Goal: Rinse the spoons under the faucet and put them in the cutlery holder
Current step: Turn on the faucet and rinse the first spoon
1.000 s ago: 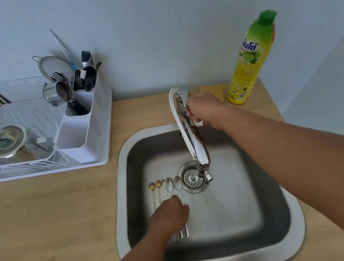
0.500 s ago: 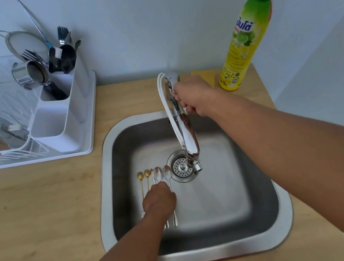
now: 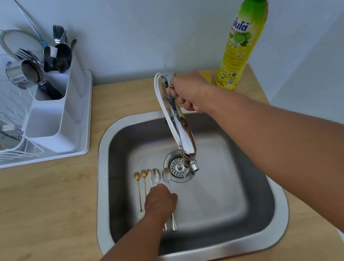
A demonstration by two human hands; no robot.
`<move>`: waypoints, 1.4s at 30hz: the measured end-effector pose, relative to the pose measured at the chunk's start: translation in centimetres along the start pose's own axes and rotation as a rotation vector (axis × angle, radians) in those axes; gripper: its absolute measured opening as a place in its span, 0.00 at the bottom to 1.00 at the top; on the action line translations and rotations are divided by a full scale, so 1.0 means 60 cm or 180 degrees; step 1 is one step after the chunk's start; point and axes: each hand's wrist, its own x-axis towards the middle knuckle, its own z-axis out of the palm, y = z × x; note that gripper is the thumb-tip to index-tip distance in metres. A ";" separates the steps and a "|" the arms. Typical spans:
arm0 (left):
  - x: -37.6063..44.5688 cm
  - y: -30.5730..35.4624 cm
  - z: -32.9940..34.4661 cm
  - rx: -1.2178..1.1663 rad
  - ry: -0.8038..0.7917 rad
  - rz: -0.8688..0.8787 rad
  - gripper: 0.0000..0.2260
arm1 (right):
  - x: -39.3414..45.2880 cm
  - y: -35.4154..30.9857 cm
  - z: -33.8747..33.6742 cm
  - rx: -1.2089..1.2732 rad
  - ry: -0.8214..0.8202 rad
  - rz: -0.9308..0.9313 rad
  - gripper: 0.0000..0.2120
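Note:
Several spoons lie side by side on the floor of the steel sink, left of the drain: two gold spoons and silver spoons. My left hand rests knuckles up on the silver spoons' handles with its fingers curled down over them. The handle ends stick out behind my wrist. My right hand is closed around the lever at the top of the chrome faucet, whose spout points over the drain. The white cutlery holder stands at the back left, with forks and dark utensils in its rear compartments.
The holder sits in a white dish rack tray that holds a steel cup, a strainer and a lidded pot. A yellow-green dish soap bottle stands behind the sink at the right, beside a yellow sponge. A wooden countertop surrounds the sink.
Both hands keep their places, the left on the spoon handles and the right on the faucet lever. Only the head view has shifted a little.

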 end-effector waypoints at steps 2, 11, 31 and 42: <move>-0.001 0.000 0.000 0.0005 -0.0016 0.0007 0.07 | -0.001 -0.006 -0.003 -0.0003 -0.0035 0.0029 0.09; -0.009 -0.001 0.001 -0.0032 -0.0148 0.0006 0.12 | 0.005 -0.007 0.002 -0.0082 0.0000 0.0026 0.11; -0.038 0.015 0.005 -0.3054 -0.1389 -0.0321 0.10 | -0.022 0.209 -0.017 -0.1014 0.0822 0.0024 0.16; -0.053 0.013 0.007 -0.3015 -0.1785 -0.0121 0.12 | -0.108 0.387 0.030 -0.0547 -0.0690 0.1083 0.06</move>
